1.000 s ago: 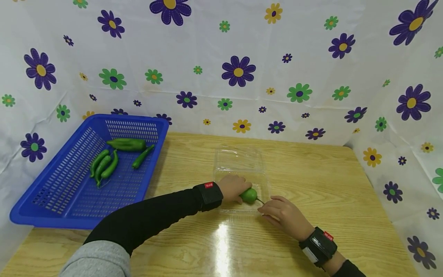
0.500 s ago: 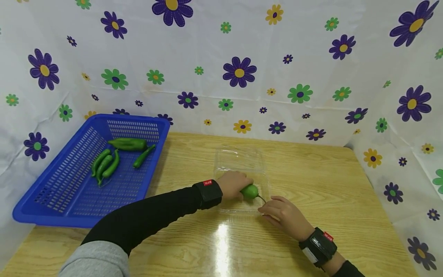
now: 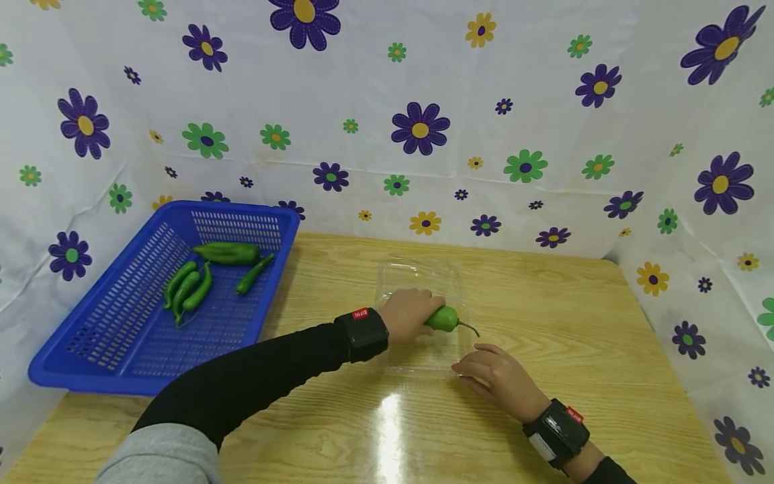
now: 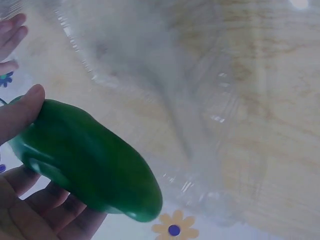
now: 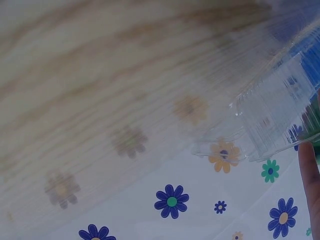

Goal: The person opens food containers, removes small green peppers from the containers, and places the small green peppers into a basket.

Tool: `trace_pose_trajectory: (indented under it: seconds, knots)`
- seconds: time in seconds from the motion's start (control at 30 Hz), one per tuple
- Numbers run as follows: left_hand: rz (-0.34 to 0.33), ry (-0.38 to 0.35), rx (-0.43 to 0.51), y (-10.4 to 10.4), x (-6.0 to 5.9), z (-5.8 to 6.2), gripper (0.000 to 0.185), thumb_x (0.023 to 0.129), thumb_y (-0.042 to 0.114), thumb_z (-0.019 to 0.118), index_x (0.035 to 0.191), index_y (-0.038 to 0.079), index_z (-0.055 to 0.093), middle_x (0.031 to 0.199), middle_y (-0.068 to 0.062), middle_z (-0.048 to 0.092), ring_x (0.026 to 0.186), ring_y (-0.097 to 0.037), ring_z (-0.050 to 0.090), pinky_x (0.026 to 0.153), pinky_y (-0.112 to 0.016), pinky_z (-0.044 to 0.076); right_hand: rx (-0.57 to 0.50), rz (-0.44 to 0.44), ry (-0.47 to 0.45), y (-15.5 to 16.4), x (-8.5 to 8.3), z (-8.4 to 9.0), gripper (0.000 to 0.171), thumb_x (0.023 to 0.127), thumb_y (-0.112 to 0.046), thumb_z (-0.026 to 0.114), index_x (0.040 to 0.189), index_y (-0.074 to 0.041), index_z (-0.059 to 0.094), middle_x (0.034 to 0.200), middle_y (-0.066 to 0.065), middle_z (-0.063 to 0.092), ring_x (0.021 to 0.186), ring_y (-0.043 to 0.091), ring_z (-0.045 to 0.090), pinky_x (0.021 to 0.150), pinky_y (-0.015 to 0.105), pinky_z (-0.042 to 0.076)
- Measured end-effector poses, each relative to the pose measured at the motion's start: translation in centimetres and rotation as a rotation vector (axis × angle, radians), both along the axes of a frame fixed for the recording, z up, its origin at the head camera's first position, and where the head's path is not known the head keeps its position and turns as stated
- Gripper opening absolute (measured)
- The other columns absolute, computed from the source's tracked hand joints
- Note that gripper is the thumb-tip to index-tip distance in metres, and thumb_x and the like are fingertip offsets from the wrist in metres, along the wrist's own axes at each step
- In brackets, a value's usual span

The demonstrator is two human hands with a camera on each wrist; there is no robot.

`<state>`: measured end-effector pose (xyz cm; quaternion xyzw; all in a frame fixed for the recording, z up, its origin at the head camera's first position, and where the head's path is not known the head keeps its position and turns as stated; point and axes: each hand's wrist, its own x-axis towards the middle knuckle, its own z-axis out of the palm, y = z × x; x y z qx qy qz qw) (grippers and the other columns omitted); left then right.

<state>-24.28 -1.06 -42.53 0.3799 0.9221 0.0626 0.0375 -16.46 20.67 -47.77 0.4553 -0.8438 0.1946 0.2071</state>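
Gripping: head view, left hand [image 3: 411,314] curls round a green pepper [image 3: 446,318] at frame centre, over the clear plastic tray [image 3: 417,272], stem pointing right.
Right hand: [image 3: 497,376] lower right of centre, fingers bent onto the tray's near right edge; whether it pinches the rim or just rests there cannot be told.
Risk 1: tray looks light and thin; likely to skid or tip if the pepper lands off-centre or the right hand lets up.
Surface: pale wood-grain table [image 3: 544,323], glossy glare patch at bottom centre.
Room: white sheet with purple, green and yellow flowers on back and side walls; blue slotted basket [image 3: 91,336] at left with several green peppers [image 3: 211,272] inside.
Left wrist view: thumb and fingers wrap the pepper [image 4: 85,160] at lower left, blurred tray [image 4: 200,125] beneath.
Risk 2: skin looks smooth, could slip from the grip.
Right wrist view: tray corner [image 5: 270,120] at right, one finger [image 5: 309,185] at the right edge; grip unclear.
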Motion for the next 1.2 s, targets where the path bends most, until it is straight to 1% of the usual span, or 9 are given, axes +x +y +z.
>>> trace_pose_trajectory:
  seconds: [0.17, 0.27, 0.47, 0.53, 0.67, 0.8, 0.87, 1.03, 1.2]
  knots:
    - [0.012, -0.011, 0.025, -0.7, 0.5, 2.1, 0.050, 0.081, 0.030, 0.072, 0.124, 0.011, 0.055, 0.106, -0.008, 0.064, 0.091, -0.020, 0.064, 0.076, -0.034, 0.053, 0.003, 0.002, 0.001, -0.1, 0.0, 0.1, 0.028, 0.064, -0.007, 0.082, 0.090, -0.013, 0.072, 0.085, -0.005, 0.070, 0.082, 0.011, 0.065, 0.087, 0.039, 0.052]
    - [0.038, -0.016, 0.020, -1.3, 0.6, 3.3, 0.050, 0.082, 0.030, 0.072, 0.125, 0.012, 0.054, 0.107, -0.008, 0.064, 0.092, -0.020, 0.063, 0.077, -0.035, 0.053, 0.010, -0.002, -0.001, -0.1, 0.0, 0.1, 0.027, 0.065, -0.008, 0.082, 0.089, -0.013, 0.072, 0.085, -0.005, 0.070, 0.082, 0.011, 0.065, 0.087, 0.038, 0.052]
    - [0.091, -0.008, 0.019, -3.2, 0.9, 5.7, 0.051, 0.083, 0.032, 0.071, 0.126, 0.013, 0.053, 0.112, -0.008, 0.063, 0.096, -0.021, 0.063, 0.078, -0.037, 0.053, 0.013, -0.002, -0.009, -0.1, 0.1, 0.0, 0.026, 0.065, -0.008, 0.082, 0.089, -0.012, 0.072, 0.085, -0.005, 0.071, 0.082, 0.010, 0.066, 0.087, 0.038, 0.052]
    - [0.110, 0.007, 0.020, -4.1, 1.0, 6.5, 0.052, 0.083, 0.033, 0.071, 0.127, 0.013, 0.053, 0.113, -0.008, 0.063, 0.096, -0.021, 0.063, 0.077, -0.037, 0.053, 0.012, -0.001, -0.008, -0.1, 0.1, 0.0, 0.026, 0.065, -0.008, 0.082, 0.089, -0.012, 0.072, 0.085, -0.005, 0.071, 0.082, 0.010, 0.066, 0.087, 0.038, 0.052]
    - [0.158, 0.015, 0.055, -6.3, 1.1, 8.3, 0.051, 0.084, 0.033, 0.070, 0.128, 0.013, 0.053, 0.111, -0.007, 0.063, 0.094, -0.021, 0.063, 0.077, -0.036, 0.053, 0.010, 0.001, 0.003, -0.1, 0.0, 0.0, 0.027, 0.065, -0.008, 0.082, 0.089, -0.012, 0.072, 0.085, -0.005, 0.071, 0.082, 0.010, 0.065, 0.088, 0.037, 0.051]
    - [0.221, -0.016, 0.115, -9.0, 1.2, 10.0, 0.050, 0.086, 0.030, 0.068, 0.129, 0.012, 0.052, 0.112, -0.010, 0.062, 0.095, -0.023, 0.063, 0.082, -0.038, 0.052, -0.001, 0.007, 0.016, -0.2, 0.0, -0.1, 0.028, 0.064, -0.007, 0.082, 0.089, -0.012, 0.072, 0.085, -0.005, 0.070, 0.081, 0.010, 0.065, 0.087, 0.037, 0.051]
    - [0.255, -0.003, 0.121, -10.3, 1.4, 10.7, 0.050, 0.086, 0.030, 0.068, 0.130, 0.012, 0.051, 0.112, -0.010, 0.062, 0.093, -0.023, 0.063, 0.080, -0.038, 0.052, -0.005, 0.009, 0.018, -0.2, 0.0, -0.1, 0.029, 0.063, -0.007, 0.082, 0.089, -0.012, 0.072, 0.085, -0.005, 0.070, 0.081, 0.010, 0.066, 0.087, 0.037, 0.051]
    - [0.342, 0.076, 0.104, -13.8, 1.8, 11.6, 0.054, 0.084, 0.032, 0.070, 0.130, 0.011, 0.052, 0.108, -0.010, 0.065, 0.086, -0.022, 0.062, 0.070, -0.038, 0.049, 0.001, 0.010, 0.012, -0.2, 0.0, -0.2, 0.029, 0.063, -0.006, 0.082, 0.090, -0.012, 0.072, 0.085, -0.005, 0.071, 0.081, 0.010, 0.066, 0.087, 0.037, 0.051]
    - [0.430, 0.077, 0.158, -17.5, 1.7, 12.0, 0.051, 0.086, 0.030, 0.068, 0.128, 0.006, 0.051, 0.103, -0.012, 0.064, 0.083, -0.024, 0.059, 0.069, -0.040, 0.045, 0.011, 0.006, 0.010, -0.3, 0.1, -0.1, 0.028, 0.064, -0.006, 0.082, 0.090, -0.012, 0.072, 0.086, -0.005, 0.071, 0.082, 0.010, 0.065, 0.087, 0.038, 0.051]
